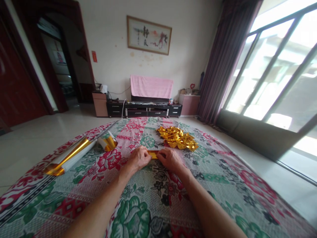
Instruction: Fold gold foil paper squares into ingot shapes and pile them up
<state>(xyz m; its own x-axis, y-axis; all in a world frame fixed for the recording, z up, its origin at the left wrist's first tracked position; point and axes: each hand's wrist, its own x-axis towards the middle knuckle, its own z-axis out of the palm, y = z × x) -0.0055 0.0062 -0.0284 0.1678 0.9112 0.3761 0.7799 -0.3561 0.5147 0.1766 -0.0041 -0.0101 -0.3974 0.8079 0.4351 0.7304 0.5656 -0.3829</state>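
Note:
A small folded piece of gold foil paper spans the gap between my two hands, just above or on the flowered cloth. My left hand pinches its left end with the fingers curled in. At the right end, my right hand grips it the same way. Just beyond my right hand lies a pile of folded gold foil pieces. Off to the left rests a long rolled sheet of gold and white foil paper, with a shorter curled piece of foil paper beside it.
The flowered cloth covers the broad rounded surface under my arms. Past its far edge stands a low black TV cabinet with a pink cloth draped above it. Tall windows and a purple curtain are on the right.

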